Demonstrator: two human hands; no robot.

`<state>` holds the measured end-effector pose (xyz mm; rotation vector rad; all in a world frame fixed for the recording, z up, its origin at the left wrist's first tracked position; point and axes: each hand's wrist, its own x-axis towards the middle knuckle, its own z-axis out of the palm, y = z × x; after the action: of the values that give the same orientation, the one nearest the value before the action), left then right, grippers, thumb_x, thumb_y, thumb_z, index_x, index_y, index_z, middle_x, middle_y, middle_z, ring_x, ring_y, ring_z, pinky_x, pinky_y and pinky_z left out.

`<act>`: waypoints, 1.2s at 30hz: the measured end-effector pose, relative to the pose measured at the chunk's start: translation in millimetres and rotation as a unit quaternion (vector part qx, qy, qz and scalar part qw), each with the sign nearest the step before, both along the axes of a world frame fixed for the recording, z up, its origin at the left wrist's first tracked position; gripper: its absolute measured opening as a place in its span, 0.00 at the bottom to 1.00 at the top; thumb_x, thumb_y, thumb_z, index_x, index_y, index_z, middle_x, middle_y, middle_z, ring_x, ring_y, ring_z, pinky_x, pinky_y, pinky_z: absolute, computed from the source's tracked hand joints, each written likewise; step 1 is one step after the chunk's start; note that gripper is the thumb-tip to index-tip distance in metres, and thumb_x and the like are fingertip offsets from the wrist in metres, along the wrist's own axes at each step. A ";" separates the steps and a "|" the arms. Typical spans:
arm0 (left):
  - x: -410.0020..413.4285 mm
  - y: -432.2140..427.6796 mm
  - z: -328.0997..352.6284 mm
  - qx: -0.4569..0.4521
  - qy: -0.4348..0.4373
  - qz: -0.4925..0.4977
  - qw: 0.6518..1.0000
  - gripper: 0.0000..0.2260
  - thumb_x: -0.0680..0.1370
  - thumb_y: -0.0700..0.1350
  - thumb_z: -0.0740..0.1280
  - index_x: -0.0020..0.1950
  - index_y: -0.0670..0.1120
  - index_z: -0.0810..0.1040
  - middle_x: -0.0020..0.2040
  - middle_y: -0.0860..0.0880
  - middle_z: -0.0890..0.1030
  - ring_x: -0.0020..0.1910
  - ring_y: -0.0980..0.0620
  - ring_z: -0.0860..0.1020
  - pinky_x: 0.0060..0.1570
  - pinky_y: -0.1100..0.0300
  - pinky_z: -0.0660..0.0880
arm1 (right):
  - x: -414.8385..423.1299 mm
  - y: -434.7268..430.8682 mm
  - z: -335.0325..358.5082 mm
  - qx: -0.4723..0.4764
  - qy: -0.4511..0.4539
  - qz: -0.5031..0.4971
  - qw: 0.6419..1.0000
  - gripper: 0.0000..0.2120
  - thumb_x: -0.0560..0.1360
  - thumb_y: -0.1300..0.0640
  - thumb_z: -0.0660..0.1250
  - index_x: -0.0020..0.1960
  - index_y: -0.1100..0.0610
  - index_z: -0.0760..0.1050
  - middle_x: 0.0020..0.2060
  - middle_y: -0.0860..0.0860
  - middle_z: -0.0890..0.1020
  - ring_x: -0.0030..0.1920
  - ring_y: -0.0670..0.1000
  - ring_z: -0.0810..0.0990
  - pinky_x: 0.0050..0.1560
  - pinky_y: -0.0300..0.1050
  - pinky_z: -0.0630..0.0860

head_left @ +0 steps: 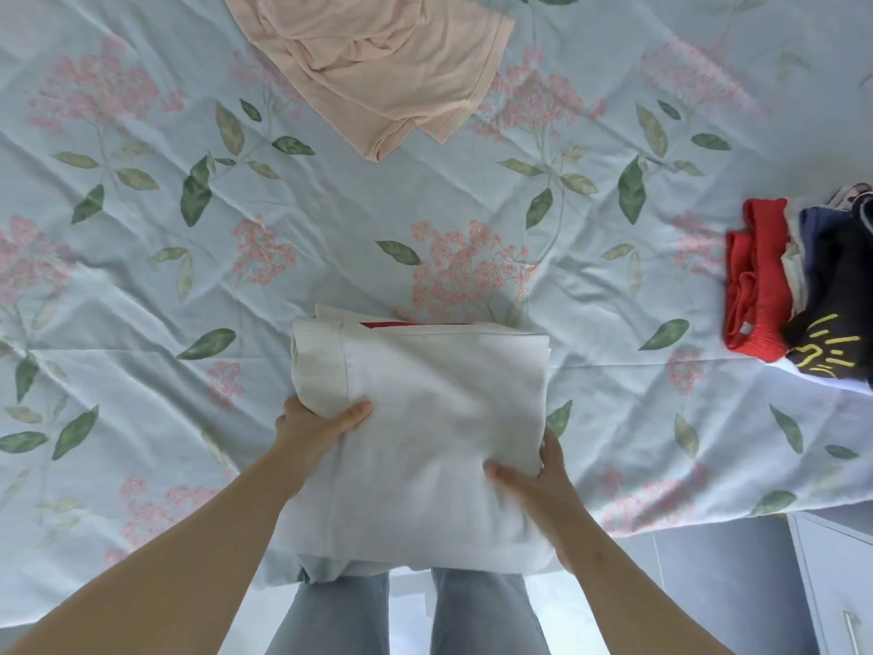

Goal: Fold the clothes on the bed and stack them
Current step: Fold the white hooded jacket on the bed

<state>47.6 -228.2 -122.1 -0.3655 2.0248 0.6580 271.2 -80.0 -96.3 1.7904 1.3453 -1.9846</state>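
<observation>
Head view: folded white sweater (pixel 434 418) sits mid near edge of the bed (pixel 141 276), overhanging it slightly toward the person. Left hand (pixel 316 423) grips its left side, thumb on top, fingers tucked under. Right hand (pixel 534 479) grips the near right corner, thumb on top, fingers round the edge. Fold looks done, so stacking is probably next. Stack (pixel 803 286) of red and dark clothes is at the right edge, well apart, off to the sweater's right, so the right hand is nearer. Bundle reads roughly square, no clear long axis. Pink shirt (pixel 378 63) at the far edge is unfolded.
</observation>
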 end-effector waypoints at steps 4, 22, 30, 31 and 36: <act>-4.8 5.1 10.8 0.095 -0.059 0.032 0.993 0.20 0.68 0.49 0.76 0.56 0.45 0.76 0.53 0.47 0.82 0.48 0.49 0.80 0.48 0.57 0.74 | -10.4 2.4 -10.1 0.004 -0.072 -0.049 0.996 0.42 0.59 0.44 0.79 0.67 0.53 0.64 0.58 0.51 0.77 0.55 0.55 0.79 0.59 0.54 0.76; 18.5 242.8 85.4 0.293 -0.095 0.083 0.948 0.14 0.72 0.43 0.72 0.57 0.46 0.79 0.48 0.47 0.84 0.44 0.50 0.83 0.40 0.59 0.78 | 16.2 233.6 85.6 0.237 -0.019 0.005 0.971 0.06 0.77 0.58 0.65 0.53 0.52 0.76 0.46 0.49 0.81 0.43 0.48 0.78 0.39 0.36 0.73; 78.2 342.9 31.0 0.062 0.277 -0.324 0.903 0.39 0.77 0.57 0.63 0.77 0.55 0.37 0.78 0.50 0.42 0.77 0.47 0.45 0.74 0.46 0.48 | 16.6 326.5 41.3 0.459 -0.286 0.236 0.808 0.28 0.78 0.50 0.57 0.76 0.48 0.52 0.72 0.56 0.63 0.71 0.61 0.59 0.67 0.58 0.58; 86.6 342.5 27.4 0.058 0.317 -0.417 0.850 0.36 0.79 0.60 0.57 0.76 0.57 0.35 0.78 0.53 0.38 0.77 0.48 0.39 0.73 0.46 0.42 | 9.6 320.4 35.2 0.473 -0.272 0.284 0.788 0.29 0.79 0.47 0.56 0.77 0.46 0.48 0.76 0.54 0.56 0.74 0.59 0.53 0.70 0.60 0.53; 97.3 324.6 -17.6 0.026 0.336 -0.582 0.740 0.28 0.79 0.62 0.43 0.76 0.58 0.38 0.79 0.52 0.45 0.77 0.47 0.42 0.74 0.41 0.46 | -5.3 297.3 -21.1 0.407 -0.267 0.390 0.782 0.28 0.78 0.36 0.45 0.75 0.37 0.42 0.77 0.46 0.44 0.76 0.55 0.40 0.70 0.68 0.46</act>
<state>144.9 96.4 -139.7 1.3008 2.3377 -0.0090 265.9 217.4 -117.4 1.3988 2.3353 -0.4107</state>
